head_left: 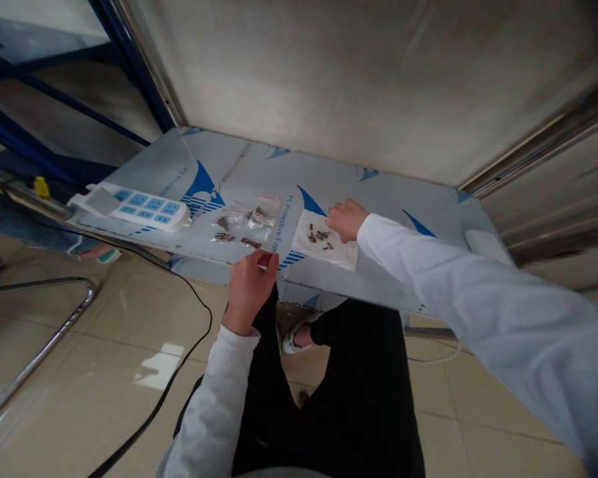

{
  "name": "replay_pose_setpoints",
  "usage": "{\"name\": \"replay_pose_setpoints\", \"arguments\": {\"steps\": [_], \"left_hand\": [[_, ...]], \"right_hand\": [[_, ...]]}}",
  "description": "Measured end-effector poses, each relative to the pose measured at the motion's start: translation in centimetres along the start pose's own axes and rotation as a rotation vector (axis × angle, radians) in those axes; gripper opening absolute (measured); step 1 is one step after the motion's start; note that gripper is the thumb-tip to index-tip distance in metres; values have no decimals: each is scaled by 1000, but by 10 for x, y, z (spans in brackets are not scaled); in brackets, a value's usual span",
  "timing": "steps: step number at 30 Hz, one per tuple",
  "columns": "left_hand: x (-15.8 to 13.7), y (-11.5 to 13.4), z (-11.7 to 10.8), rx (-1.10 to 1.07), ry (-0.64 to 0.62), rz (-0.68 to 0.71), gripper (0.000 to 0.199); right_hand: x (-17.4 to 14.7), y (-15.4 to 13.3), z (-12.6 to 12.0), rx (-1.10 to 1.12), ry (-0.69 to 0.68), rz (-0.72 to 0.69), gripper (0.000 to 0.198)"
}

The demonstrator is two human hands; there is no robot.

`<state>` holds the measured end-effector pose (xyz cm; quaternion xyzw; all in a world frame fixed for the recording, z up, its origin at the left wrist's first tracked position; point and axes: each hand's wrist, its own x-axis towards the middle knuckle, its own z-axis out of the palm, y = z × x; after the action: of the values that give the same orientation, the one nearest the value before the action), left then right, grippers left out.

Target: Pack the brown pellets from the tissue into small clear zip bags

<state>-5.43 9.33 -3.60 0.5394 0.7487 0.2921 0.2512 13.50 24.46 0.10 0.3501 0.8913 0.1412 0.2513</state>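
The bags (262,214) look glossy plastic, the sleeves (458,282) matt cloth

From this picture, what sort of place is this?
Probably a small workshop or packing area: a bench top printed "PE Protective Film", clear bags beside small brown parts, and a power strip.

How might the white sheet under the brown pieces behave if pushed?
The white sheet looks thin and flat, so it would probably slide or buckle. The brown pieces lie loose on it, so some might shift or roll.
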Motion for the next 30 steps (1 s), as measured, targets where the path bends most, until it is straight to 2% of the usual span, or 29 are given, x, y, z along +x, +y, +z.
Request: {"name": "replay_pose_setpoints", "arguments": {"steps": [3, 7, 13, 15, 17, 20, 23, 25, 27, 30], "left_hand": [[2, -6, 5, 7, -13, 18, 25], [2, -12, 14, 13, -30, 16, 25], [-1, -17, 29, 36, -64, 12, 23], [-1, -21, 31, 33, -42, 20, 24], [2, -27, 30, 27, 49, 35, 25], [13, -36, 29, 24, 246, 92, 27], [32, -41, 33, 68, 359, 132, 30], [46, -40, 38, 134, 377, 130, 35], [58, -36, 42, 222, 361, 112, 41], [71, -30, 43, 328, 287, 87, 38]], "right_hand": [[1, 3, 6, -53, 42, -35, 25], [0, 3, 11, 54, 84, -39, 20], [-5, 1, 4, 46, 91, -25, 18], [-11, 8, 3, 45, 127, -5, 23], [-22, 20, 9, 116, 186, 47, 33], [-49, 47, 42, 351, 269, 245, 50], [-79, 67, 92, 600, 309, 581, 57], [-95, 68, 122, 703, 313, 776, 59], [-105, 60, 141, 749, 315, 901, 65], [-110, 44, 148, 747, 352, 1008, 73]]}}
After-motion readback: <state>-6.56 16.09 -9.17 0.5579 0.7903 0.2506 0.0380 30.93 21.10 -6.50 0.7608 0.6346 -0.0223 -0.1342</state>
